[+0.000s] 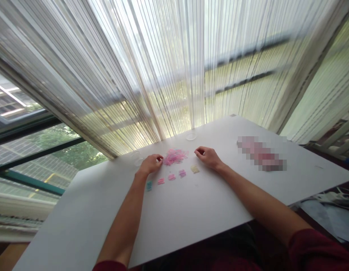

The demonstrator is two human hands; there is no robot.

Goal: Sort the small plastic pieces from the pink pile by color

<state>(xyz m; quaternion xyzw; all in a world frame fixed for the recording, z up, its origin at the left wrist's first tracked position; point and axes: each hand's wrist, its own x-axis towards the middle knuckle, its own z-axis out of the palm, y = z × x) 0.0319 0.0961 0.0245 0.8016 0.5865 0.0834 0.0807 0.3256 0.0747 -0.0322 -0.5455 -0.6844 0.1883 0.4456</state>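
Both hands rest apart on the tabletop, with the heap of fine pink bands [175, 156] between them. The left hand [150, 164] has its curled fingers right at the heap's left edge, though whether they pinch anything is too small to make out. The right hand [208, 158] sits just off the heap's right side, loosely curled, with nothing visible in it. Dark red sleeves [318, 250] show at the bottom of the view, cut off by the frame. Below the heap, a slanting row of small flat bundles runs across the white table [191, 222]: a teal bundle [149, 185], a pink bundle [161, 181], a second pink bundle [171, 177], a purplish bundle [182, 173] and a pale yellow bundle [195, 169]. Their exact makeup is hard to tell at this size. A clear round dish [191, 136] lies beyond the heap, and a second clear dish [137, 159] lies partly behind the left hand. To the right, a pinkish object is pixelated beyond recognition [260, 153]. Past the table's far edge hang white string curtains [163, 56], with a window [41, 150] showing trees and a building at the left. Cables and papers [332, 205] lie low at the right, partly cut off.
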